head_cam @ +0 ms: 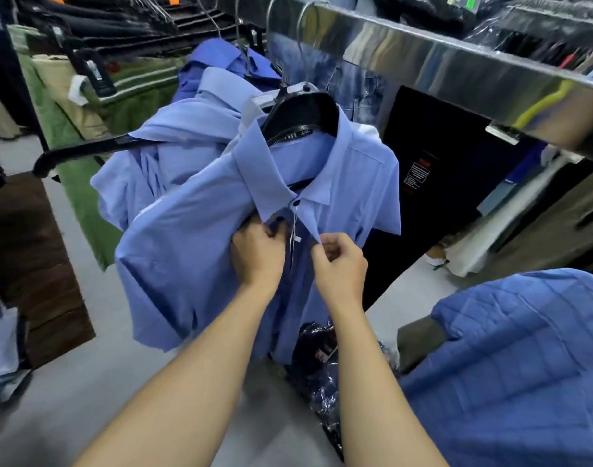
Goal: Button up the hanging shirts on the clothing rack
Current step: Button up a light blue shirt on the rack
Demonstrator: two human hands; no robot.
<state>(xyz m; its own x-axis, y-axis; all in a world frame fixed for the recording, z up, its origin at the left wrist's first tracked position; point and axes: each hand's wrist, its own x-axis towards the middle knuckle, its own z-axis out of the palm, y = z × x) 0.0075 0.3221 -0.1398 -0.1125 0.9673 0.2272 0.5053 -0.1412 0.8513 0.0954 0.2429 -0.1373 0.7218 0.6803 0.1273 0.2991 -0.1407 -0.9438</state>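
Head view shows us working the light-blue shirt (200, 230), which hangs on a black hanger (301, 112) from the steel rack rail (457, 62). Our left hand (258, 254) pinches one placket edge; our right hand (338, 264) pinches the other, just below the collar. We should draw both edges level, keep the hang tag (293, 235) clear, and feed the button through; we think the top button (295, 203) is already fastened. More blue shirts (187, 129) hang at left over grey floor (102, 382); a quilted blue jacket (524, 365) lies at right.

Blue shirt (193, 237) hangs on rail (457, 65); placket open.
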